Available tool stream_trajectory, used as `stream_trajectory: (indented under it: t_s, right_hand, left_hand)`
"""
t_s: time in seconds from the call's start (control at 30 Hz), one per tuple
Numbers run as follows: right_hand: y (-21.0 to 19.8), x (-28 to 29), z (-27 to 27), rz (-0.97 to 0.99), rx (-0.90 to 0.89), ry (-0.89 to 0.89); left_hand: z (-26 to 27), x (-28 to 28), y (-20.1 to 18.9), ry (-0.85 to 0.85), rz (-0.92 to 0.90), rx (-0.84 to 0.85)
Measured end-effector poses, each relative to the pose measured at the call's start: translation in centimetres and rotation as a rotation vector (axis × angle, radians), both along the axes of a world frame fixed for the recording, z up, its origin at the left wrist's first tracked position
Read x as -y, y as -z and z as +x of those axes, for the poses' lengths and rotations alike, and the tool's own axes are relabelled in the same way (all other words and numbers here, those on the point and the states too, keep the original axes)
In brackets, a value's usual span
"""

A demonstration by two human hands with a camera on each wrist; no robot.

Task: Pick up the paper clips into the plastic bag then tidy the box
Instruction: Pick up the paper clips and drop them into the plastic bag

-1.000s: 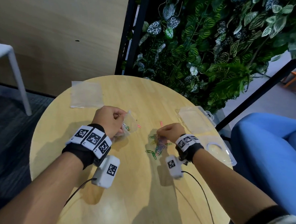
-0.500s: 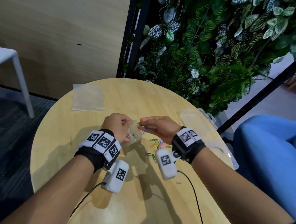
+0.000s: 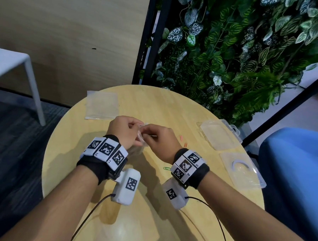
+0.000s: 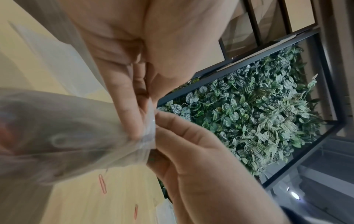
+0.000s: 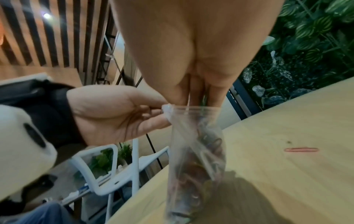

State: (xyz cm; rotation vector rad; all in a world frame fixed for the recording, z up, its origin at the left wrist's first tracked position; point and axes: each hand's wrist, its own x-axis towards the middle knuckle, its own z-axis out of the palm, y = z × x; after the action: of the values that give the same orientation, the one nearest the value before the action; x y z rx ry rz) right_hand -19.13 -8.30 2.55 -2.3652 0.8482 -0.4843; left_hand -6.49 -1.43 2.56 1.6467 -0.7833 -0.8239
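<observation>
Bags: spare flat plastic sheet (image 3: 101, 106) far left on table (image 3: 94, 218).
Left hand (image 3: 124, 130): we see it pinching plastic bag (image 5: 193, 151) rim.
Right hand (image 3: 159, 138): fingertips pushing clips into bag mouth, pinching them.
Loose paper clips (image 3: 183, 141): just right of hands.
Box (image 3: 220, 135): open, right edge.

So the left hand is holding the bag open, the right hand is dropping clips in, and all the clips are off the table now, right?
Not quite: some paper clips remain on the table, as the head view shows. The left hand does hold the plastic bag, and the right hand feeds it.
</observation>
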Motion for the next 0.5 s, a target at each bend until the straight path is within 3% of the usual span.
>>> stream_trajectory:
  t_s: [0.07, 0.13, 0.23, 0.3, 0.4, 0.43, 0.5]
  right_hand:
    - [-0.3, 0.4, -0.1, 0.031, -0.041, -0.068]
    - [-0.8, 1.0, -0.4, 0.095, 0.082, -0.097]
    - [-0.7, 3.6, -1.5, 0.129, 0.252, 0.032]
    - [0.3, 6.6, -2.8, 0.022, 0.027, 0.214]
    - [2.0, 9.3, -4.3, 0.041, -0.653, 0.354]
    - [2.4, 9.4, -4.4, 0.061, -0.784, 0.347]
    - [3.1, 8.8, -3.8, 0.096, -0.804, 0.348]
  left_hand:
    - [0.7, -0.2, -0.1, 0.008, 0.0, -0.022]
    - [1.7, -0.4, 0.0, 0.002, -0.008, -0.028]
    - [2.9, -0.8, 0.2, -0.02, -0.025, -0.029]
    - [3.5, -1.0, 0.1, -0.03, -0.038, -0.05]
    - [3.7, -1.1, -0.1, -0.045, -0.037, -0.061]
    - [3.7, -1.1, -0.1, -0.048, -0.037, -0.06]
    - [3.6, -0.9, -0.2, -0.042, -0.036, -0.043]
